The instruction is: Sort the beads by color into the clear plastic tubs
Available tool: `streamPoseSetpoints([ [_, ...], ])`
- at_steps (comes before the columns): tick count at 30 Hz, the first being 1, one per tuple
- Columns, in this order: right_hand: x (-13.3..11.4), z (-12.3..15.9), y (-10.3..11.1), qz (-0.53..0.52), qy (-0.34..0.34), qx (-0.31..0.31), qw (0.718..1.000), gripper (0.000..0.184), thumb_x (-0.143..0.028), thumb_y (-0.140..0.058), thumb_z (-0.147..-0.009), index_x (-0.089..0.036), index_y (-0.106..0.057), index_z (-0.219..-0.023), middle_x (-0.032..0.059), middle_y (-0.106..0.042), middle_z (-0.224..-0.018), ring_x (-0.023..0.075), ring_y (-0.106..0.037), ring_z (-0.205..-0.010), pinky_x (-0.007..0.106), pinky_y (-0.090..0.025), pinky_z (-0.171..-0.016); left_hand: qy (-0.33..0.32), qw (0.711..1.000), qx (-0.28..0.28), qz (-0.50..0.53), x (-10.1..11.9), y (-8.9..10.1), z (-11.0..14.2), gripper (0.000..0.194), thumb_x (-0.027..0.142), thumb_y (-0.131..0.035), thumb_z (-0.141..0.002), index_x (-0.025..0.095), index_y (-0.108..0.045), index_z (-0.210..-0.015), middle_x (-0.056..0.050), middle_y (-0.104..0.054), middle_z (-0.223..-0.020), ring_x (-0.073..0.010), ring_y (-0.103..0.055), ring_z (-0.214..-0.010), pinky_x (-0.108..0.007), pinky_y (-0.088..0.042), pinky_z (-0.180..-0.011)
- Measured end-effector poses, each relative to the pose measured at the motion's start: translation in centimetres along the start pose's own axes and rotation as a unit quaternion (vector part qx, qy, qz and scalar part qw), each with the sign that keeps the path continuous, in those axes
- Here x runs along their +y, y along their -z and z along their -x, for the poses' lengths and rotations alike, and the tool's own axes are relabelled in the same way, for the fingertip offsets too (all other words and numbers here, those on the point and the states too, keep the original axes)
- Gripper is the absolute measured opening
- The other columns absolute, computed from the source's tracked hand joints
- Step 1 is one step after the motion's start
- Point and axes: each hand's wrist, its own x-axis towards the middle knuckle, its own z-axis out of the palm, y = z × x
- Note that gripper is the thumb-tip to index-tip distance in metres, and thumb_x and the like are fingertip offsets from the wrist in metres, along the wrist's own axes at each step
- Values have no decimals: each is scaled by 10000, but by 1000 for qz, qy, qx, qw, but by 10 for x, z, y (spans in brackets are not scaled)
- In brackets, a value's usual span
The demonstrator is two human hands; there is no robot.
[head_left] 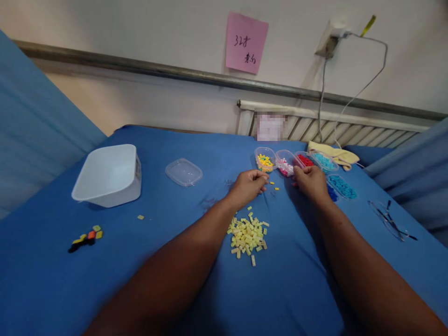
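"So, what's lying nearest?"
"Pale yellow pieces (248, 234), heaped probably for easy reach."
"Is anything being gripped?"
"I can't tell. The left hand (248, 185) is curling, fingertips nearly together, beside loose yellow bits (276, 189); the right hand (311, 183) is curling likewise by the red pieces (305, 160), its wrist partly hiding dark-blue ones (332, 192)."
"Beyond?"
"Clear tubs (265, 150) are standing close together, seemingly keeping colours apart."

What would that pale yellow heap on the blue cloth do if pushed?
The heap would probably spread apart, as its pieces look loose. They'd likely slide rather than roll, being blocky. Each seems light, being tiny compared with the left hand.
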Motion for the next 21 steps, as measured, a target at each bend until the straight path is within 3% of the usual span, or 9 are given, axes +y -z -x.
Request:
streamPoseSetpoints([
  [4,-5,4,-1,-116,-55,23,991,232,-415,-674,-867,-191,-718,-910,52,-739,-648,209,-677,-530,291,-521,-464,6,1000,3,21,0,1,-2,106,137,-692,-979,130,-768,-905,-52,-753,-845,-92,-627,-586,-208,-463,-548],
  [7,-5,14,11,-176,-74,44,981,310,-392,-719,-818,-190,-692,-1052,12,-722,-661,203,-685,-547,293,-557,-489,6,999,8,53,4,3,0,94,177,-722,-964,128,-769,-899,-71,-757,-849,-100,-633,-594,-211,-466,-552],
  [12,-6,48,39,-219,-59,10,974,341,-465,-823,-772,-205,-687,-945,14,-707,-673,183,-656,-557,289,-542,-518,-19,992,39,118,17,10,2,120,243,-748,-933,138,-773,-985,-85,-777,-947,-122,-690,-689,-224,-522,-623],
  [14,-11,65,43,-216,-19,-9,976,358,-507,-835,-802,-215,-682,-939,12,-710,-691,176,-646,-580,281,-518,-535,-33,989,59,131,22,13,0,138,246,-752,-914,138,-769,-998,-78,-773,-935,-124,-682,-677,-230,-518,-621],
  [17,-25,91,42,-151,107,-27,982,348,-557,-779,-913,-225,-678,-935,16,-714,-741,169,-636,-624,286,-499,-577,-59,983,105,139,25,16,-4,137,252,-740,-905,146,-756,-989,-55,-759,-921,-110,-655,-661,-223,-495,-615],
  [21,-40,115,41,-63,251,-24,966,281,-511,-692,-1022,-237,-683,-959,23,-726,-793,185,-663,-667,309,-527,-628,-82,973,153,150,24,19,-6,165,307,-736,-922,156,-748,-989,-36,-747,-929,-102,-654,-703,-209,-488,-642],
])
